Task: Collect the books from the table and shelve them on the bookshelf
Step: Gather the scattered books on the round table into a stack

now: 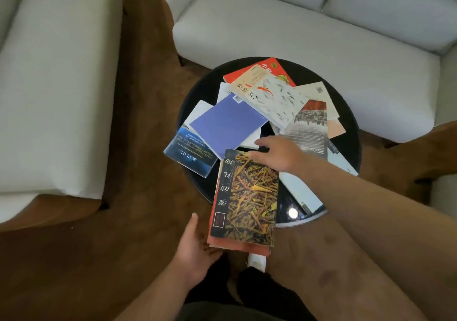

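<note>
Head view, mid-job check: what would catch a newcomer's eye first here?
The dark book with orange-yellow twigs on its cover, bottom centre, tops a small stack that the left hand supports from below while the right hand rests on its far edge. Behind it, a round black glossy table carries a jumble of overlapping books, the plain purple book and the blue book titled To Live standing out at its left.

A home living room: a cushioned white sofa (309,31) and a second white seat (54,85) stand beside a low round black table (205,85) strewn with paperback books (227,122), all on a brown floor (143,98)
</note>
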